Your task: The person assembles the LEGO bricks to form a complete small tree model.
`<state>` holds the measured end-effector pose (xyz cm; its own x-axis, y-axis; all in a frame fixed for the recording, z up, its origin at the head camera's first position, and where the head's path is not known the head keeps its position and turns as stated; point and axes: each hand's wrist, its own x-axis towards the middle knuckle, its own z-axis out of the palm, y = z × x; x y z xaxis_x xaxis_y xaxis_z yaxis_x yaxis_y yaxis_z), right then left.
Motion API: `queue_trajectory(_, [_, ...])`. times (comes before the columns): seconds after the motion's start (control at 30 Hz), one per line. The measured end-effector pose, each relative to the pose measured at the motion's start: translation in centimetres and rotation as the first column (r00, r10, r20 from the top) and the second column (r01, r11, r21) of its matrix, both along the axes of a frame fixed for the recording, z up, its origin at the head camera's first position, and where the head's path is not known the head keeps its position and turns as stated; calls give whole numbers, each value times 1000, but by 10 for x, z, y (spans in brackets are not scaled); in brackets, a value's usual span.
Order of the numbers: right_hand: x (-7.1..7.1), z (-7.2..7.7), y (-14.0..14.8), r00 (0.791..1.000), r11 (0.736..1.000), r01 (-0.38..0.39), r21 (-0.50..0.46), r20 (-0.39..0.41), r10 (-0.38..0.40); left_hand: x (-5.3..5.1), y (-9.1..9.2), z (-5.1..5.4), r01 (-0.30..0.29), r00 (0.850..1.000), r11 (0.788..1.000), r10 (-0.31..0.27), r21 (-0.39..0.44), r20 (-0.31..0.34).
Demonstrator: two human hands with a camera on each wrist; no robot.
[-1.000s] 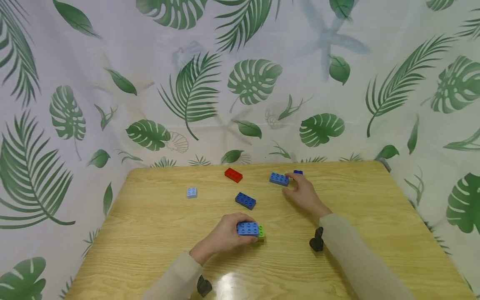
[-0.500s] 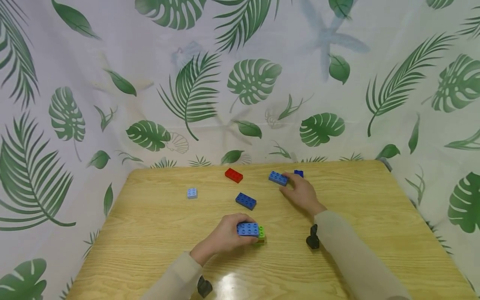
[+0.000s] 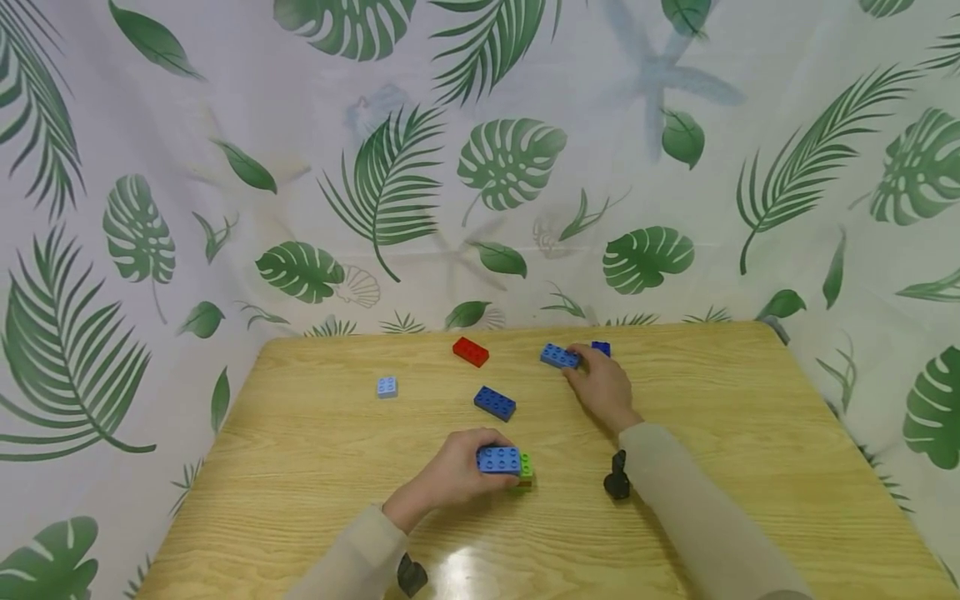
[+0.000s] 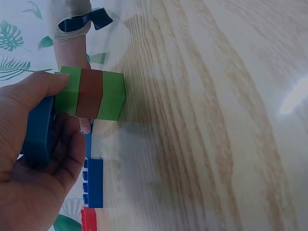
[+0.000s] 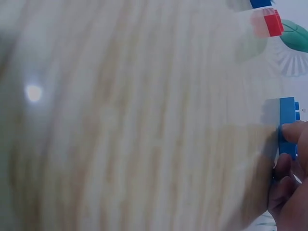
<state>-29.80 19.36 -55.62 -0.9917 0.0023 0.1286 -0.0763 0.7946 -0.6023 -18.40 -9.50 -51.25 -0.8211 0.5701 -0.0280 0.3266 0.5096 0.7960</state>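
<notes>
My left hand (image 3: pixel 456 471) grips a stack of toy building bricks low over the table. A blue brick (image 3: pixel 498 459) tops it, jutting out over the stacked green (image 4: pixel 113 96), brown (image 4: pixel 90 94) and green bricks beneath. Farther back on the right, my right hand (image 3: pixel 602 386) pinches the right end of a studded blue brick (image 3: pixel 557 355) lying on the table. In the right wrist view, the thumb lies against that brick's side (image 5: pixel 287 108). A darker blue brick (image 3: pixel 601 348) shows just behind the right hand, partly hidden by it.
On the wooden table (image 3: pixel 300 467) lie a red brick (image 3: pixel 471 352), a dark blue brick (image 3: pixel 495 403) and a small light blue brick (image 3: pixel 387 387). A leaf-patterned cloth (image 3: pixel 420 292) hangs behind the table's back edge.
My right hand has shifted slightly left, and its thumb and finger have closed in on the blue brick's end. The left hand keeps holding the stack in place.
</notes>
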Motion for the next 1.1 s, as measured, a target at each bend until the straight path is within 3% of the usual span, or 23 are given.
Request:
queue_trajectory(0.17, [1,1,2,1000,998,-21,-56,-10,21,0,0,1,-3,1000,1000,3,-1,6])
queue_trajectory(0.47, [9,14,9,986,969,-168,-180,-9,169,0,0,2,-1,1000,1000,1,1,21])
queue_trajectory(0.73, [22,31,11,970,955,-236,-183,14,242,0,0,3,0,1000,1000,0,2,15])
queue_trajectory(0.93, [39,44,9,958,950,-288,-125,-38,285,-1,0,2,1,1000,1000,-1,2,22])
queue_trajectory(1.1, [55,52,6,948,936,-316,-156,-12,318,-2,-1,1,2,1000,1000,-2,0,30])
